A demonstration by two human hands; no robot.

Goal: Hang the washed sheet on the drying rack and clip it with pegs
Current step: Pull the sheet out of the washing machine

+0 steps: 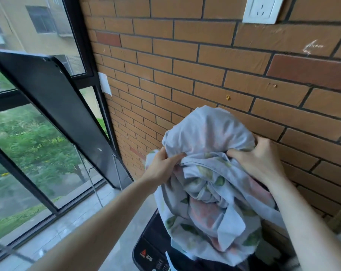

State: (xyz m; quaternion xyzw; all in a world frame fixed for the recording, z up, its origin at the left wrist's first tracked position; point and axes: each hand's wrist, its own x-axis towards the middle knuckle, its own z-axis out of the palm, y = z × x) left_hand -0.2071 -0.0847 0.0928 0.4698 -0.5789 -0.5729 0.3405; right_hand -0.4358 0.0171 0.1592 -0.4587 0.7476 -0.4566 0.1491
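Note:
The washed sheet (pixel 210 173) is a bunched pale blue bundle with green leaves and pink flowers, held up in front of the brick wall. My left hand (pixel 161 169) grips its left side, thumb and fingers pinching a fold. My right hand (pixel 257 159) grips its right side with fingers curled into the cloth. The lower end of the sheet hangs down onto the black washing machine (pixel 152 249). No drying rack or pegs are in view.
A brick wall (pixel 204 65) with a white socket (pixel 261 8) stands close behind the sheet. On the left a black-framed window panel (pixel 67 114) leans open, with fixed windows (pixel 28 153) beside it and a tiled floor (pixel 77 222) below.

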